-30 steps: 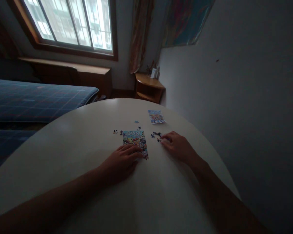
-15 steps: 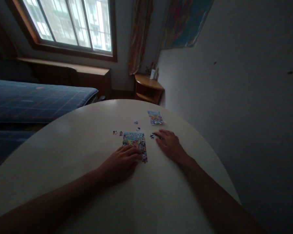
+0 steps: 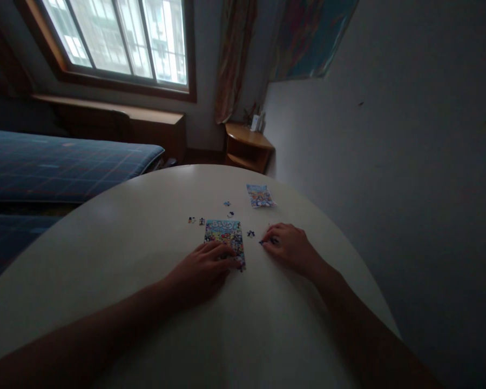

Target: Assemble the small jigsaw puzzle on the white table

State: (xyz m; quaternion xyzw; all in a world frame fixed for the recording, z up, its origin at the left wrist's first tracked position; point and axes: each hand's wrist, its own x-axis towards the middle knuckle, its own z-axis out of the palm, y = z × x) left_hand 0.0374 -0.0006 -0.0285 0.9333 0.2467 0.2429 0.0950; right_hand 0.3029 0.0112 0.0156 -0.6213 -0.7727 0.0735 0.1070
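While the left hand (image 3: 206, 263) rests bent fingers on a jigsaw's (image 3: 223, 229) near part on the table (image 3: 146, 221), the right hand (image 3: 290, 245) curls over loose pieces (image 3: 262, 242), both grips unclear; a sideways nudge could scatter them.

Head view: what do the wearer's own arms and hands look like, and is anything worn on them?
The left hand and right hand are bare, without gloves. No sleeve shows on the left forearm or right forearm. No watch or cable is visible; the light is too dim to rule out a ring.
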